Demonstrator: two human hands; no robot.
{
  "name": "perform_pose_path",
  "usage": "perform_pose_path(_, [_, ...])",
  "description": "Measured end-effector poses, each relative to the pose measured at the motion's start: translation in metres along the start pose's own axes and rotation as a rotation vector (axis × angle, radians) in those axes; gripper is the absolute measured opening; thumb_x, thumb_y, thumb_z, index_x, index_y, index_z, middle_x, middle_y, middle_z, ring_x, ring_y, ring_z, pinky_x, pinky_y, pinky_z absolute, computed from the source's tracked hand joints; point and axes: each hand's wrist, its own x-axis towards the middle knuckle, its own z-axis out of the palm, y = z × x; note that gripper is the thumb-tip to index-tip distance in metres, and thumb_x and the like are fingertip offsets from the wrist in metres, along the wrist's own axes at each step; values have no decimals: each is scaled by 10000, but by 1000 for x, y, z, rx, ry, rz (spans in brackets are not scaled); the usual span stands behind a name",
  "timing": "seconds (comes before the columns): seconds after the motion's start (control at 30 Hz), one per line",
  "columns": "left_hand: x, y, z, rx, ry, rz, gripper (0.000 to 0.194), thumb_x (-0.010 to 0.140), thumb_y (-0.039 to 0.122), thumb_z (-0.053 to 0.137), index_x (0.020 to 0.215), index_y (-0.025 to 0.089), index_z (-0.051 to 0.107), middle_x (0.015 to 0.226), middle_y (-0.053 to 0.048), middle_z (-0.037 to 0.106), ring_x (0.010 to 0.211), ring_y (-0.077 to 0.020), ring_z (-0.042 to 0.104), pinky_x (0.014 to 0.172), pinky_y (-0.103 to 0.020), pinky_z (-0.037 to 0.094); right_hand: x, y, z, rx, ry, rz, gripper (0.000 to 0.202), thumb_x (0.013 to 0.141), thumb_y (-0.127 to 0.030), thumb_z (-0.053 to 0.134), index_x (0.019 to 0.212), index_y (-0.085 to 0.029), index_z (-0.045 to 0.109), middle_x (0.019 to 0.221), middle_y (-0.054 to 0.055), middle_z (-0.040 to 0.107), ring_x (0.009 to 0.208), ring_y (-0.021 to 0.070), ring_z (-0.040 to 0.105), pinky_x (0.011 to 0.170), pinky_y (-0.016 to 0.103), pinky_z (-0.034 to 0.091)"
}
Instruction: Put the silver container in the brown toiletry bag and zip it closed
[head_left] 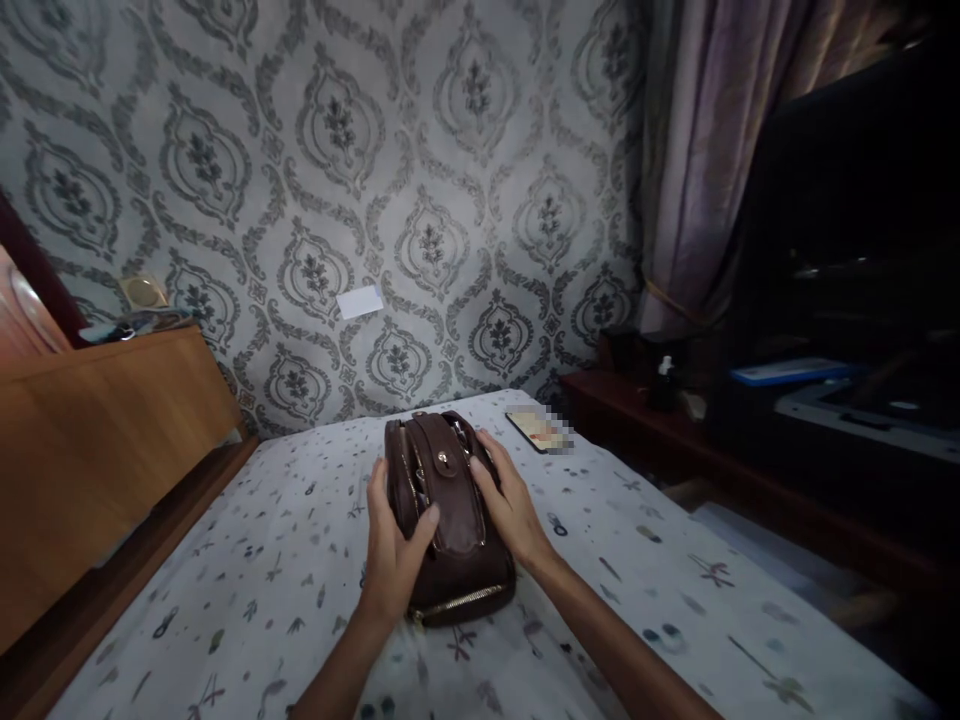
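A dark brown leather bag [461, 580] with gold zippers lies on the patterned white sheet [300, 560]. A strap with a round metal clasp [444, 458] runs down its middle. My left hand [394, 545] is against the bag's left side, thumb on top near the zipper. My right hand [514, 500] rests along the right side, its fingers reaching over the edge. Between them the hands clasp the bag from both sides. The side zippers look partly parted, but what lies inside is too dark to make out.
A phone [536, 430] lies on the sheet beyond the bag, to the right. A wooden headboard [120, 440] stands at the left. At the right are a dark red shelf [615, 405] with a small pump bottle [664, 380] and a large black screen [847, 230].
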Motion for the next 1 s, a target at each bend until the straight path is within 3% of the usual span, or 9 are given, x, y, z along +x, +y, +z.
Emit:
perform_pose_path(0.13, [16,-5,1,-15,-29,-17,755,905,448,571,1532,211,223,1651,-119,189,1538,-265,167,1274,-459,159,14,2,-1,45,-73,4,632,899,-653,510,1383,-250,554,1501,96,508,1410,267,439,1218,511,274])
perform_pose_path(0.3, [16,-16,4,42,-39,63,706,929,455,538,1534,234,248,1648,-108,212,1537,-251,186,1270,-461,182,15,2,-4,24,-112,-57,598,887,-642,547,1340,-256,604,1475,101,538,1400,275,454,1212,527,281])
perform_pose_path(0.47, [23,-19,-1,-5,-35,72,632,939,504,515,1490,238,358,1621,-102,290,1521,-250,238,1260,-450,222,24,1,-4,129,-140,-10,597,879,-675,538,1308,-270,631,1455,81,560,1389,262,466,1221,506,260])
perform_pose_path(0.6, [56,-25,-4,-136,3,-15,577,973,560,395,1453,242,442,1592,-76,374,1500,-223,300,1263,-415,208,48,7,0,268,-171,105,661,836,-747,532,1281,-275,657,1460,66,560,1404,268,452,1229,500,228])
perform_pose_path(0.77, [105,-42,1,-281,7,-153,646,949,628,378,1401,191,525,1593,-89,375,1500,-229,301,1260,-391,192,77,19,12,308,-161,143,651,790,-780,557,1167,-277,726,1381,64,629,1379,313,482,1203,584,241])
perform_pose_path(1.0, [121,-61,12,-182,-36,-71,676,906,654,433,1363,173,565,1565,-116,418,1488,-237,328,1268,-403,166,85,27,17,321,-208,131,619,791,-771,565,1138,-290,740,1375,49,632,1380,308,484,1207,591,225])
